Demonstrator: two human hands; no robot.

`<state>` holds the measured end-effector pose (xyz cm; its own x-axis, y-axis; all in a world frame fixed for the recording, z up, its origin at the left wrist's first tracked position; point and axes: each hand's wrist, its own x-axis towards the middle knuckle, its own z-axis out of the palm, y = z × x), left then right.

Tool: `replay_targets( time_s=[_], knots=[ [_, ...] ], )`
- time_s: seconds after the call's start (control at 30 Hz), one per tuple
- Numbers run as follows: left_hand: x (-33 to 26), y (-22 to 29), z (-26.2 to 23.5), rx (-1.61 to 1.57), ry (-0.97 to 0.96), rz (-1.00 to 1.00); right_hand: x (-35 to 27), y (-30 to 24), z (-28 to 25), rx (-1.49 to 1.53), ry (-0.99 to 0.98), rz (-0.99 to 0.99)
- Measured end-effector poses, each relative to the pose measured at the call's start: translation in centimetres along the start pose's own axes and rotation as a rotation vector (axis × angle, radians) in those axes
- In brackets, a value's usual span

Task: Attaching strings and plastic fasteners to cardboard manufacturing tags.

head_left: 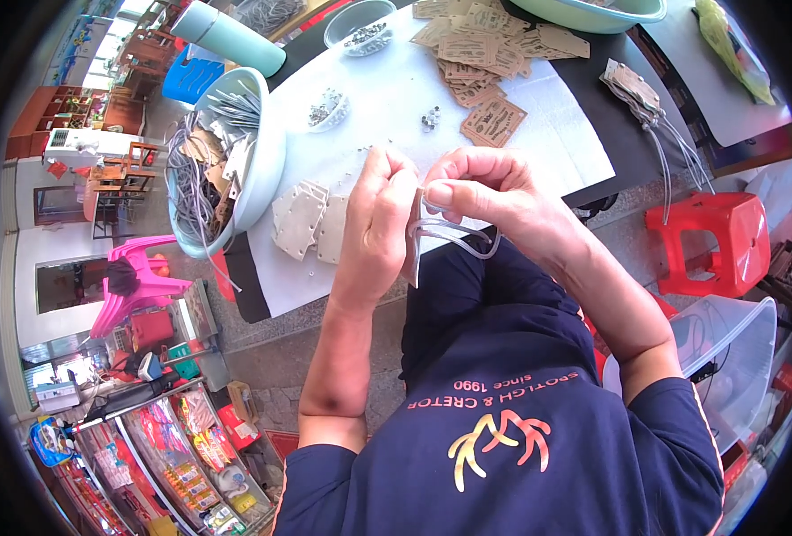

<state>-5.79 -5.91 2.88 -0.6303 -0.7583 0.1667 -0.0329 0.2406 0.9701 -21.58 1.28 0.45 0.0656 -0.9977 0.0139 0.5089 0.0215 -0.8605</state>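
Note:
Over the near edge of the table, my left hand (380, 214) is closed on a cardboard tag (411, 250), seen nearly edge-on. A grey cord (458, 234) loops out from the tag toward my right hand (485, 183). The right thumb and forefinger are pinched together on the cord close to the tag's upper end; any small part between the fingertips is hidden. Beside my left hand, several pale tags (300, 219) lie on the white cloth (378, 107). A small cluster of metal pieces (430, 118) rests beyond my hands.
Brown printed tags (494, 121) are piled at the far side. Small clear bowls (329, 112) hold metal bits. A pale blue basin (271, 152) at left contains cords and tags. Corded tags (633, 89) hang over the right table edge, near a red stool (713, 237).

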Motion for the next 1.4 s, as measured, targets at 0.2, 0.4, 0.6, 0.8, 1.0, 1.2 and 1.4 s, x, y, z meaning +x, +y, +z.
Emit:
replay_targets(
  time_s=[0.2,0.4,0.6,0.8,1.0,1.2,1.4],
  knots=[
    [-0.1,0.1,0.2,0.037,-0.01,-0.006,-0.3,-0.1,0.4,0.058,0.014,-0.004],
    [0.0,-0.1,0.0,-0.011,-0.043,-0.065,0.3,0.1,-1.2,-0.028,-0.003,-0.026],
    [0.5,-0.2,-0.2,0.062,-0.002,-0.156,1.1,1.7,-2.1,-0.043,0.046,-0.027],
    [0.2,-1.4,0.4,-0.042,0.081,-0.115,1.2,1.9,-1.5,-0.053,0.104,-0.02],
    [0.3,-1.0,0.2,-0.085,0.035,-0.163,1.2,2.2,-1.5,-0.228,0.082,-0.114],
    [0.3,-0.4,-0.2,-0.167,-0.016,-0.291,1.1,2.4,-1.1,-0.329,0.204,-0.147],
    [0.7,-1.1,-0.5,-0.291,0.037,-0.242,0.7,2.3,-0.8,-0.349,0.166,-0.062]
  ],
)
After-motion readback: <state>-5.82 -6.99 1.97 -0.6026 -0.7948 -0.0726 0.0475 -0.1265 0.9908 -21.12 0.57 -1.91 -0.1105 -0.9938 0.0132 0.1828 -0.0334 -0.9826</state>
